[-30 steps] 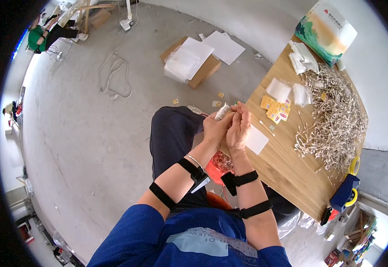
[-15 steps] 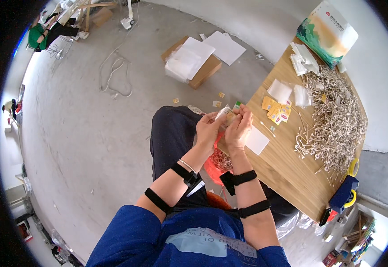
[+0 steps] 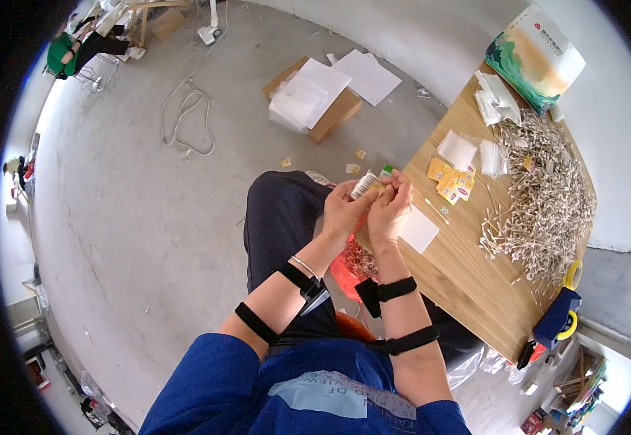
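Between my hands is a small clear packet of cotton swabs (image 3: 365,185), with a yellowish part showing at its lower side. My left hand (image 3: 340,212) grips it from the left, fingers closed around it. My right hand (image 3: 389,212) pinches its right side, fingertips bent together; the exact fingertip contact is hidden. Below the hands hangs a red plastic bag (image 3: 346,279) with swabs in it, partly covered by my wrists. On the table (image 3: 449,279) to the right are a white card (image 3: 418,230), a single swab (image 3: 436,210) and yellow printed cards (image 3: 452,180).
A large heap of loose cotton swabs (image 3: 547,196) covers the table's right side. Clear plastic sleeves (image 3: 457,149) lie near the yellow cards. A printed bag (image 3: 535,58) stands behind. A blue tape dispenser (image 3: 557,317) sits at the near right; a cardboard box (image 3: 337,119) on the floor.
The packet has tilted in my hands, so the row of white swabs shows more plainly. Both hands have shifted very slightly; the things on the table are as before.
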Demonstrator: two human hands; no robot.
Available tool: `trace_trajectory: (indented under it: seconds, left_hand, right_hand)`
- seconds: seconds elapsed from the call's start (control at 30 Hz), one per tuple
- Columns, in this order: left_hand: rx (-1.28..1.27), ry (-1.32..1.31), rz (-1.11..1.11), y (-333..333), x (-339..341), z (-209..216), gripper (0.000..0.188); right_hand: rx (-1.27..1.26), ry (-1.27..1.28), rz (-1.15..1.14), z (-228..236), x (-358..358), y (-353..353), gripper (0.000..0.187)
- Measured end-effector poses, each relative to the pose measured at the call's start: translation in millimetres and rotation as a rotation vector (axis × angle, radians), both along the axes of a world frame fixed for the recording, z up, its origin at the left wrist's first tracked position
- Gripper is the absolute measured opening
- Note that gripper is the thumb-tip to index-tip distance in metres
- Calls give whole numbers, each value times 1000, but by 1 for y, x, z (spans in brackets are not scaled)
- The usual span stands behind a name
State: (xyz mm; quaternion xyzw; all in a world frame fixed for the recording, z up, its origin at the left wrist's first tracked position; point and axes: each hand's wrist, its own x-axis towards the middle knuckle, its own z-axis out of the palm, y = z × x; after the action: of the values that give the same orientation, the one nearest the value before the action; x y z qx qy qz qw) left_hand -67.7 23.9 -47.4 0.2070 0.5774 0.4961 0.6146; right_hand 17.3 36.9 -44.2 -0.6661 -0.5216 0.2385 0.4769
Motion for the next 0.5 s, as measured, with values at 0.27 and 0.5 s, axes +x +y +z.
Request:
trace_trajectory:
  seconds: [0.27, 0.5]
  left_hand:
    - [-4, -104, -44, 4, 1, 0, 27]
    - [-22, -111, -153, 5, -5, -4, 27]
  right_hand:
    - [18, 18, -33, 0, -1, 1, 27]
    - [-34, 41, -44, 0, -3, 1, 26]
